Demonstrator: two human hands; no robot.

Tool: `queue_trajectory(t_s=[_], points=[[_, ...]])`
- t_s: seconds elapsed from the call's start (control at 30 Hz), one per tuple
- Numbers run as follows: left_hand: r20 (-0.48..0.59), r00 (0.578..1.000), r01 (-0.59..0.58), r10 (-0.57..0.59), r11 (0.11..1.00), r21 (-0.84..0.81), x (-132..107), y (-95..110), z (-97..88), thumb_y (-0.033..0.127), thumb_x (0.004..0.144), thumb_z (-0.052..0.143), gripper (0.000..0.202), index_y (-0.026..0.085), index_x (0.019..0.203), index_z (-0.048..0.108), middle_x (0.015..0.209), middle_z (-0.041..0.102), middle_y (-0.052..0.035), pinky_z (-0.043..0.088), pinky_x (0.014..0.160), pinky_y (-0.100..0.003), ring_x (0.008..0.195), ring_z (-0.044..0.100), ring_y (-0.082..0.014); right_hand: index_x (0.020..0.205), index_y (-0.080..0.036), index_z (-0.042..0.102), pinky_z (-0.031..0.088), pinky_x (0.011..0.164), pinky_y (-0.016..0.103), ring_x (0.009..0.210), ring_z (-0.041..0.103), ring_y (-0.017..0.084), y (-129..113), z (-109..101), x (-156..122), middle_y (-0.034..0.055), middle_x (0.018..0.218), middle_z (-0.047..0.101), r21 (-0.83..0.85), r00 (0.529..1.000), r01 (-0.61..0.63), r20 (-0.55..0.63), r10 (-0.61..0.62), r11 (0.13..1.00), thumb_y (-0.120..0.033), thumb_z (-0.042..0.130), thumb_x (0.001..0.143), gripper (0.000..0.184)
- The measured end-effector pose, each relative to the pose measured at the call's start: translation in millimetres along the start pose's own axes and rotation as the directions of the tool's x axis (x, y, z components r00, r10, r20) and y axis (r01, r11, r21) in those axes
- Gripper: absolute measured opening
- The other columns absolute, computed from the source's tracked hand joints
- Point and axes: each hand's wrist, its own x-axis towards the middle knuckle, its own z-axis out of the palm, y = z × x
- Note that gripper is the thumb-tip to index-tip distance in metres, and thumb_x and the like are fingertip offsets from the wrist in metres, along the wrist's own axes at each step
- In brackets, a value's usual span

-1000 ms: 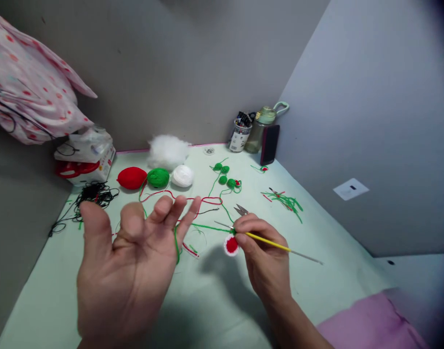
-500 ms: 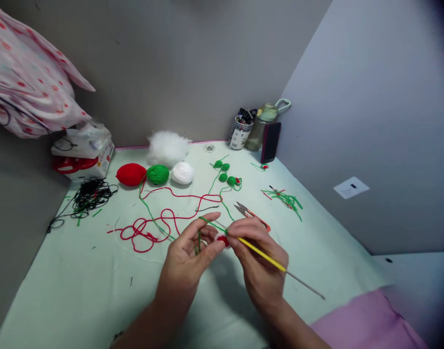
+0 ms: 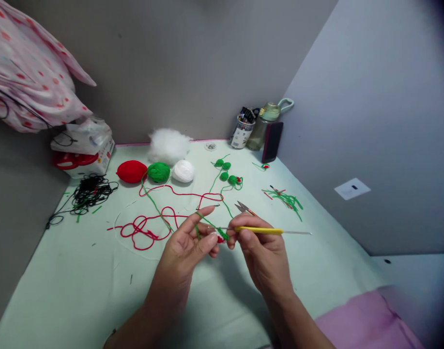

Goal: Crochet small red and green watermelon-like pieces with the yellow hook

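My left hand (image 3: 188, 245) pinches a small red and white crochet piece (image 3: 219, 237), with green yarn (image 3: 207, 222) looped over its raised forefinger. My right hand (image 3: 260, 252) grips a yellow-handled crochet hook (image 3: 265, 230), held level with its tip at the piece. The two hands meet over the middle of the pale green table cover (image 3: 80, 281). The green strand runs back to a green yarn ball (image 3: 158, 172).
Red yarn ball (image 3: 131, 171), white yarn ball (image 3: 183, 170) and white stuffing (image 3: 168, 145) sit at the back. Loose red yarn (image 3: 145, 228) lies left of my hands, scissors (image 3: 245, 208) just behind them. Black cord (image 3: 89, 191), green crochet bits (image 3: 226, 172), yarn scraps (image 3: 285, 198), pen cup (image 3: 241, 131), bottle (image 3: 263, 123).
My left hand came down from in front of the camera and took hold of the crochet piece. The hook swung from slanting down to level.
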Motion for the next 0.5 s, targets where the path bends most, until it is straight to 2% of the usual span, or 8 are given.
queue_trajectory(t_s=[0.07,0.2,0.27,0.4,0.5], points=[[0.005,1.000,-0.016,0.016,1.000,0.008,-0.7,-0.5,-0.5,0.026,0.085,0.086,0.052,0.022,0.135,0.071,0.084,0.066,0.0016,0.053,0.074,-0.024,0.074,0.062,-0.0111,0.101,-0.030,0.084,0.056,0.064,0.025,0.070,0.066,0.012,-2.6,-0.2,0.2,0.0008,0.086,0.071,-0.064,1.000,0.017,0.012,-0.016,0.998,-0.031,0.080,0.093,0.009],[0.020,0.999,-0.032,0.032,0.999,0.024,-3.1,-0.7,-0.1,0.026,0.084,0.087,0.054,0.022,0.135,0.072,0.084,0.066,0.0010,0.053,0.075,-0.027,0.075,0.061,-0.0124,0.102,-0.029,0.085,0.059,0.082,0.030,0.093,0.071,0.018,-6.1,1.0,-0.6,0.0042,0.095,0.077,-0.213,0.989,0.148,0.049,-0.141,0.966,-0.023,0.076,0.096,0.012],[0.020,0.999,-0.033,0.032,0.999,0.030,-3.4,-0.8,0.3,0.027,0.084,0.087,0.053,0.022,0.135,0.072,0.085,0.066,0.0004,0.053,0.076,-0.027,0.076,0.061,-0.0131,0.103,-0.030,0.084,0.059,0.083,0.031,0.095,0.072,0.018,-5.7,1.3,-0.7,0.0045,0.099,0.079,-0.156,0.991,0.127,0.064,-0.118,0.980,-0.024,0.074,0.098,0.013],[0.020,1.000,-0.023,0.022,0.999,0.047,-3.0,-0.9,0.5,0.028,0.085,0.086,0.048,0.022,0.131,0.074,0.084,0.067,0.0003,0.052,0.076,-0.027,0.077,0.061,-0.0132,0.098,-0.027,0.081,0.057,0.073,0.026,0.079,0.068,0.014,-4.5,0.5,2.1,0.0026,0.093,0.077,0.065,0.999,-0.009,0.048,0.006,0.998,-0.031,0.072,0.100,0.010],[0.026,1.000,-0.014,0.013,0.998,0.053,-3.1,-0.7,0.2,0.029,0.085,0.086,0.045,0.023,0.128,0.075,0.083,0.066,0.0013,0.051,0.075,-0.026,0.075,0.059,-0.0118,0.095,-0.024,0.078,0.057,0.072,0.027,0.074,0.067,0.013,-6.2,0.0,3.8,0.0021,0.088,0.075,0.116,0.998,-0.039,0.051,0.033,0.992,-0.034,0.069,0.101,0.014]])
